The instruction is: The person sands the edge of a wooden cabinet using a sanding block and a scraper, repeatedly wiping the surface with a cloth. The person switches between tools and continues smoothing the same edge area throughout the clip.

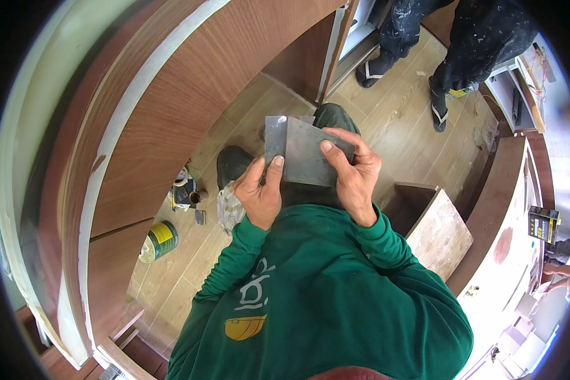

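Observation:
My left hand (261, 192) pinches a thin, flat metal plate (275, 135), which looks like a putty spreader, between thumb and fingers. A second metal plate (308, 154) of the same kind is gripped by my right hand (353, 173), thumb on its face and fingers behind. This one overlaps the left plate in front of my lap, and its face is grey and scuffed. Reddish-brown marks show on the strip of plate visible along the upper edge. Whether the two plates touch I cannot tell.
Left stands a wood-veneer panel (171, 133) edged with white tape. On the wood-look floor are a can with a yellow label (159, 242) and tape rolls (181, 178). A stained wooden box (441, 232) stands right, beside a long counter (498, 251). Another person's legs (475, 47) are ahead.

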Available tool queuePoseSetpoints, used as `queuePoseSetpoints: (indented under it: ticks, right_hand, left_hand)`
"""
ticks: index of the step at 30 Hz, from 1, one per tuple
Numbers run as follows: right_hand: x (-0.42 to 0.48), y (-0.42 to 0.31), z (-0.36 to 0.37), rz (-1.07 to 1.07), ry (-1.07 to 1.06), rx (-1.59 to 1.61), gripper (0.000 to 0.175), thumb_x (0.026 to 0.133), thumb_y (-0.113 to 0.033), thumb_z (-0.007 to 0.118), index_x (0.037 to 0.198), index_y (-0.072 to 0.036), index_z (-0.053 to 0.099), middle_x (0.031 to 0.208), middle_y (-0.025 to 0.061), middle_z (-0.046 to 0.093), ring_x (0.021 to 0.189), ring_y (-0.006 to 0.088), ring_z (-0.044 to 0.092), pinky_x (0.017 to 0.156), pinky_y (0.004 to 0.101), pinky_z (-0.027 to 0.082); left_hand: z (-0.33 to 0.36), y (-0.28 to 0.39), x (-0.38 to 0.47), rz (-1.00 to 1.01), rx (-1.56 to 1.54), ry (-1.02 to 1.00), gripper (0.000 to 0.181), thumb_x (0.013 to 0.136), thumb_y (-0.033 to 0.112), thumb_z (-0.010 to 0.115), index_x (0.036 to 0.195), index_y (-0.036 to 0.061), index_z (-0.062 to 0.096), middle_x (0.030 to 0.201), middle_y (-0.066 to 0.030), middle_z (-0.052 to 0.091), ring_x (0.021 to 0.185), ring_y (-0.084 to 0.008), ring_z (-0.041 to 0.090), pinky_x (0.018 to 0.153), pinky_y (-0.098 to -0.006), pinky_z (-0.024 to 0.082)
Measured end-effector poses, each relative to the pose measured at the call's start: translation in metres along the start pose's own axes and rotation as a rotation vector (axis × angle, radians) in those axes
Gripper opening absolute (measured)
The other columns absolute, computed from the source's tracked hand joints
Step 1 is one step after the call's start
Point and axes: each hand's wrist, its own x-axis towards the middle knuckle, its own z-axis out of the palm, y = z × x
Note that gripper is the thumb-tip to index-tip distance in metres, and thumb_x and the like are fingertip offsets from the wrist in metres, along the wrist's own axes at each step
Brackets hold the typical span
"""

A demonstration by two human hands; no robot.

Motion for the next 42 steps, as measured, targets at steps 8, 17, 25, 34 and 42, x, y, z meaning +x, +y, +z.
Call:
queuePoseSetpoints:
  ticks: [8, 17, 25, 34, 42]
  right_hand:
    - [0.001, 0.0, 0.001, 0.054, -0.001, 0.018, 0.019, 0.089, -0.003, 0.073, 0.108, -0.001, 0.074, 0.092, 0.0013, 0.071, 0.084, 0.0073, 0.059, 0.077, 0.0227, 0.047]
    - [0.003, 0.002, 0.002, 0.036, 0.0, -0.007, 0.019, 0.089, -0.004, 0.074, 0.108, -0.001, 0.073, 0.093, 0.002, 0.071, 0.084, 0.0079, 0.059, 0.077, 0.0231, 0.047]
    - [0.003, 0.008, 0.0, 0.053, -0.034, 0.002, 0.021, 0.089, -0.003, 0.073, 0.11, -0.001, 0.074, 0.087, 0.0, 0.069, 0.079, 0.0055, 0.057, 0.071, 0.0213, 0.046]
    - [0.008, 0.004, -0.051, 0.023, 0.025, 0.033, 0.021, 0.088, 0.001, 0.072, 0.109, 0.0, 0.074, 0.099, 0.0032, 0.072, 0.087, 0.0089, 0.062, 0.078, 0.0242, 0.05]
    - [-0.003, -0.007, -0.082, -0.393, -0.03, -0.601, 0.027, 0.083, 0.003, 0.073, 0.109, -0.005, 0.075, 0.097, 0.0126, 0.073, 0.088, 0.0244, 0.068, 0.08, 0.0333, 0.053]
  left_hand:
    - [-0.002, -0.004, 0.0, -0.016, 0.032, -0.044, 0.017, 0.092, 0.008, 0.072, 0.102, -0.0063, 0.07, 0.085, -0.0112, 0.07, 0.074, -0.0122, 0.061, 0.069, -0.0268, 0.05]
    - [0.0, -0.002, 0.003, 0.003, 0.086, -0.074, 0.016, 0.092, 0.006, 0.072, 0.101, -0.0067, 0.069, 0.087, -0.0141, 0.071, 0.075, -0.0152, 0.065, 0.071, -0.028, 0.051]
    - [0.003, -0.002, 0.007, 0.138, 0.103, -0.09, 0.014, 0.092, 0.005, 0.07, 0.099, -0.0075, 0.068, 0.085, -0.0148, 0.07, 0.072, -0.0177, 0.064, 0.067, -0.0294, 0.051]
    - [-0.005, -0.024, 0.021, -0.25, -0.17, -0.077, 0.018, 0.095, 0.01, 0.069, 0.101, -0.007, 0.069, 0.084, -0.0065, 0.069, 0.072, -0.0078, 0.057, 0.064, -0.0239, 0.046]
    - [0.008, -0.01, 0.032, -0.626, -0.583, -0.196, 0.022, 0.094, 0.009, 0.067, 0.111, -0.0058, 0.066, 0.103, -0.011, 0.071, 0.086, -0.0174, 0.069, 0.077, -0.0328, 0.057]
